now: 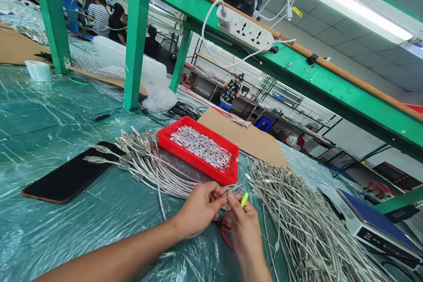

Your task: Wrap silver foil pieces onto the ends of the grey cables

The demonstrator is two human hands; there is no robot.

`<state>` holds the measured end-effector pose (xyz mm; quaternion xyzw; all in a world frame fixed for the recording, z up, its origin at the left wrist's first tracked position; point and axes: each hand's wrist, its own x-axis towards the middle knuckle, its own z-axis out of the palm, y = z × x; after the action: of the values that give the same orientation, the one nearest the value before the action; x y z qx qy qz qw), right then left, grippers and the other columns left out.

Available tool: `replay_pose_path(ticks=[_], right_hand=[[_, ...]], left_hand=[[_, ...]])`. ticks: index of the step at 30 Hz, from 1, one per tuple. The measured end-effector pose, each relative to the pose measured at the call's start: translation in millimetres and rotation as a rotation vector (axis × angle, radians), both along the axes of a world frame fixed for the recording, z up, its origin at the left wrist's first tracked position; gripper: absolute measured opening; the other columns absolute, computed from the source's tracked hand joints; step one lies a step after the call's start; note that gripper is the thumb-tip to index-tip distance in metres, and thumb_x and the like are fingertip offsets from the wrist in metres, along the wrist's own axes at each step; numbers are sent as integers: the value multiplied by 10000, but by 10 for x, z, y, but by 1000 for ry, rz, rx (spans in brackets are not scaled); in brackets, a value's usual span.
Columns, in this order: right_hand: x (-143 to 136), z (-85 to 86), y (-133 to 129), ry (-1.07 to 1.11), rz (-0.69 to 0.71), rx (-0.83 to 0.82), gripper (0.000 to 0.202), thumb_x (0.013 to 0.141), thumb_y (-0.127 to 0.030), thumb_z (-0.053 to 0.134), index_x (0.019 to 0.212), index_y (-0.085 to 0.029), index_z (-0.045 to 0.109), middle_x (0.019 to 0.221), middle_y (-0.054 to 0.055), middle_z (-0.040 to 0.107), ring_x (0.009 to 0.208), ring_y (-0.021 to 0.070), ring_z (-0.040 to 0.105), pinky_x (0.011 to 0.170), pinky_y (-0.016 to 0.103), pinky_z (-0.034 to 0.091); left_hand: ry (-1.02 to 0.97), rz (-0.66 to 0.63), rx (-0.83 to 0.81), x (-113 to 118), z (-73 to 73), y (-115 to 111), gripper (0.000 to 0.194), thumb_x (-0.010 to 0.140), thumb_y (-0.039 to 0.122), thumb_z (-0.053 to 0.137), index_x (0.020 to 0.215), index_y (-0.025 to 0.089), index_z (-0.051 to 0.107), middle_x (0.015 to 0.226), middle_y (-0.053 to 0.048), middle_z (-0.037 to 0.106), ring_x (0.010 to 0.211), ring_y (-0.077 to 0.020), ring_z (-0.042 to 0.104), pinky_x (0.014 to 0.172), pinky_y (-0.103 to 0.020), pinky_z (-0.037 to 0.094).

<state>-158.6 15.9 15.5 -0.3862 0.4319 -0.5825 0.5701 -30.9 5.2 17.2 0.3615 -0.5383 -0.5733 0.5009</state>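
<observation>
Both of my hands meet just below the near corner of a red tray [198, 169] filled with small silvery pieces [201, 147]. My left hand [201, 207] is closed, pinching the end of a thin grey cable. Close against it, my right hand [243, 220] is closed at the same spot, with a yellow-green tool [244, 199] sticking up between its fingers; the fingertips hide what they pinch. Red handles [226, 233] show under my right hand. A bundle of grey cables with USB plugs [142, 152] fans out to the left of my hands.
A larger heap of grey cables [297, 216] lies at the right, beside a scale [373, 224]. A black phone [71, 174] rests at the left. Behind the tray are cardboard [244, 139] and a green post [137, 39]. A power strip [246, 31] hangs above; people sit farther back.
</observation>
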Motion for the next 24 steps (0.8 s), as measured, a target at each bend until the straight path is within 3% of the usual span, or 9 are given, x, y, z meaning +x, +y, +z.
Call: replay_pose_path(ticks=[4, 10, 16, 19, 24], right_hand=[[22, 2, -1, -64, 21, 35, 393, 631, -438, 835, 687, -155, 568, 500, -99, 370, 407, 17, 154, 373, 161, 142], [-16, -33, 1, 170, -18, -47, 407, 682, -513, 777, 752, -152, 602, 471, -100, 340, 439, 46, 203, 411, 175, 170], [-18, -13, 4, 233, -48, -63, 413, 697, -541, 745, 737, -152, 610, 466, -102, 315, 439, 53, 191, 408, 184, 162], [-21, 13, 14, 221, -29, -66, 414, 696, -540, 743, 747, -151, 612, 473, -103, 310, 440, 53, 185, 412, 185, 155], [-18, 35, 29, 240, -12, -57, 400, 695, -523, 745, 708, -151, 601, 490, -95, 319, 445, 54, 199, 419, 188, 166]], left_hand=[[80, -6, 40, 14, 17, -26, 232, 735, 353, 644, 768, 141, 559, 663, 32, 568, 414, -68, 467, 415, -216, 420], [28, -140, -1, 83, 40, -49, 274, 781, 411, 631, 822, 148, 571, 625, 52, 533, 402, -66, 467, 396, -197, 396], [71, -146, 62, 86, 77, -38, 281, 763, 409, 638, 847, 163, 530, 676, 39, 573, 402, -77, 535, 394, -193, 416], [63, -169, 31, 101, 119, -33, 313, 748, 428, 672, 846, 160, 545, 660, 57, 528, 414, -65, 488, 400, -193, 427], [-19, -81, 6, 121, 115, -52, 384, 824, 548, 556, 756, 171, 528, 576, 68, 483, 351, -53, 370, 346, -181, 288]])
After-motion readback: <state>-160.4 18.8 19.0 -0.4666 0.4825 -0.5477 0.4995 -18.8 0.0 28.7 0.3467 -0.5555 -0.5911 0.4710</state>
